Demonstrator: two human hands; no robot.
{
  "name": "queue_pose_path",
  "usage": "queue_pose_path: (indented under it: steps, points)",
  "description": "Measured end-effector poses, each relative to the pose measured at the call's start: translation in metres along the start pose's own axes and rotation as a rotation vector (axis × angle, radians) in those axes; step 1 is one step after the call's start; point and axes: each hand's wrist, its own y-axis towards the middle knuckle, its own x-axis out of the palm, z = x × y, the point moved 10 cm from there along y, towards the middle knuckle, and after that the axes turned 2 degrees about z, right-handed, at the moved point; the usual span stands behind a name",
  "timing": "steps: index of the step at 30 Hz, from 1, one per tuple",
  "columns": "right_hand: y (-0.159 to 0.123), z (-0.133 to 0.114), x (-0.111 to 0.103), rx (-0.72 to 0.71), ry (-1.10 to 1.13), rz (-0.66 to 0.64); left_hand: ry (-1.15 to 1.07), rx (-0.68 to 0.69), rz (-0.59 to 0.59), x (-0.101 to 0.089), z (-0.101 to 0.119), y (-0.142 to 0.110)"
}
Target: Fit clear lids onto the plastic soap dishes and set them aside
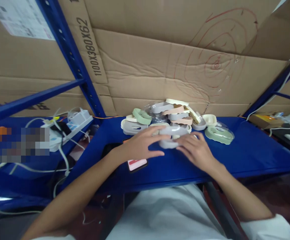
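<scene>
A pale grey, rounded plastic dish [168, 144] is low in front of the pile, with a light, shiny piece [176, 130] just above it. My left hand [146, 144] is at the left of these pieces, its fingers spread and its thumb apart, gripping nothing. My right hand [195, 150] comes from the right, with bent fingers on the grey dish's right end. Behind the hands is a heap of shallow plastic dishes in grey, green, peach and cream, among them a green one [142, 116] and a peach one [174, 109].
A green dish [218, 135] under clear plastic lies at the right of the blue table [245, 151]. A phone [137, 164] rests below my left wrist. Blue posts [85, 88] and cardboard [145, 66] stand behind. Cables and a power strip [78, 123] are at the left.
</scene>
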Motion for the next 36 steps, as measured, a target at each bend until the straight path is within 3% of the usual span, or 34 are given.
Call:
queue_pose_path:
  steps: [2,4,9,12,15,20,23,27,32,36]
  points:
    - [-0.029,-0.014,0.01,0.001,0.083,-0.064,-0.046,0.055,-0.149,0.027,0.014,-0.003]
    - [-0.048,-0.008,0.018,0.031,0.174,-0.109,-0.083,0.083,-0.238,0.046,0.023,-0.006]
    - [-0.07,0.069,0.026,0.295,0.092,-0.065,-0.126,0.077,-0.287,0.062,0.023,-0.009]
    - [-0.08,0.091,0.04,0.337,0.071,-0.119,-0.151,0.038,-0.274,0.057,0.016,-0.008]
    - [-0.087,0.085,0.045,0.323,0.179,-0.14,-0.263,-0.004,-0.219,0.04,0.009,-0.004]
    - [-0.091,0.055,0.035,0.274,0.296,-0.139,-0.357,-0.055,-0.058,0.011,-0.002,0.004]
    - [-0.092,0.049,0.028,0.286,0.352,-0.088,-0.278,-0.038,-0.044,0.019,-0.001,0.003]
    - [-0.098,0.061,0.01,0.395,0.299,0.115,-0.199,0.002,-0.101,0.039,0.008,-0.002]
    - [-0.096,0.05,0.034,0.337,0.304,-0.118,-0.099,0.041,-0.121,0.045,0.019,-0.003]
    - [-0.097,0.06,0.035,0.403,0.405,-0.101,-0.062,0.027,-0.119,0.048,0.018,-0.003]
